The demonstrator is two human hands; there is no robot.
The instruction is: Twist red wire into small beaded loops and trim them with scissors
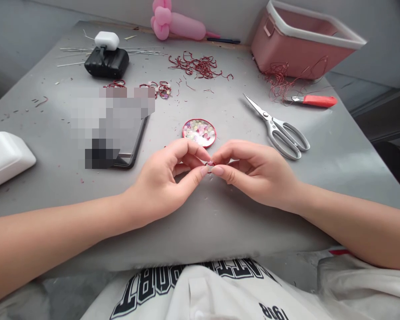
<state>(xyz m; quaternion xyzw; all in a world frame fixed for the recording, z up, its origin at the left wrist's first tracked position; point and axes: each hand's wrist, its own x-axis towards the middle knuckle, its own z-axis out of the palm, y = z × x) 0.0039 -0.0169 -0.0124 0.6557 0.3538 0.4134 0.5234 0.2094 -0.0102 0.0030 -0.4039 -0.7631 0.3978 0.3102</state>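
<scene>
While a small dish (208, 146) of beads (199, 129) lies just beyond, the left hand (165, 178) and the right hand (265, 175) pinch a bit of red wire (210, 163) between narrowed fingertips (203, 170), above the grey table (200, 231).

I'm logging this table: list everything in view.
piece: one, red, held
dish: one, red, centre
beads: many, pastel, in dish
scissors: one, silver, right
knife: one, red-handled, right
box: one, pink, rear
thread: tangle, red, right
cords: many, red, rear
loops: several, red, rear
phone: one, black, left
balloon: one, pink, rear
stick: one, dark, rear
cases: two, black and white, rear
wires: several, silver, rear
object: one, white, left
clothing: some, white, bottom
left hand: one, bare, centre
right hand: one, bare, centre
</scene>
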